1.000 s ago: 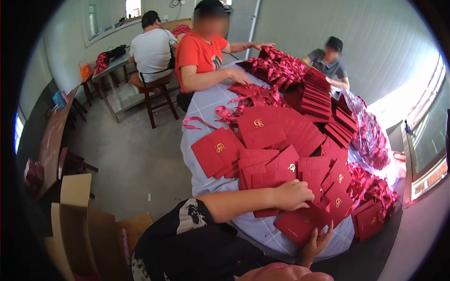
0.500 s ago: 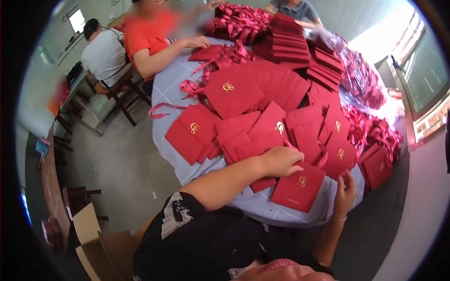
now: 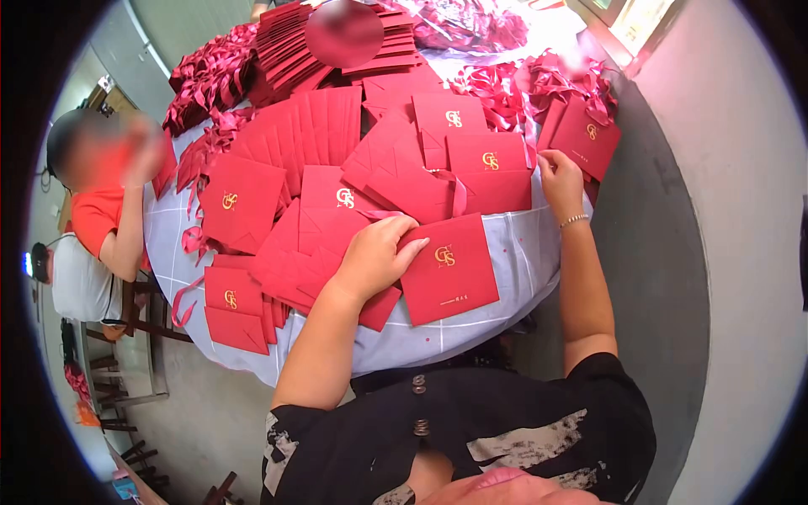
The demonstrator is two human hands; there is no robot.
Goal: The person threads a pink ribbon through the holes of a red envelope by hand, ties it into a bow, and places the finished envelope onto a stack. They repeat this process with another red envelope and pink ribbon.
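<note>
A flat red paper gift bag (image 3: 459,282) with a gold logo lies at the table's near edge. My left hand (image 3: 379,259) is closed on its upper left corner, thumb on the front face and fingers behind the top edge. Farther right, my right hand (image 3: 561,181) has its thumb and fingertips pinched at the end of a pink ribbon (image 3: 531,126). That ribbon hangs down beside another red bag (image 3: 491,160). A short loop of ribbon (image 3: 459,195) lies on the bags between my hands.
Overlapping red bags (image 3: 244,202) cover much of the round table with its checked cloth (image 3: 526,252). Ribbon heaps (image 3: 215,71) and stacked bags (image 3: 286,42) stand at the back. A person in an orange top (image 3: 105,215) sits at the left, and a wall (image 3: 741,210) rises at the right.
The view has turned, so the table sits farther left. My right hand has moved from beside the near bag up to the ribbons, while my left hand stays at the near bag's top.
</note>
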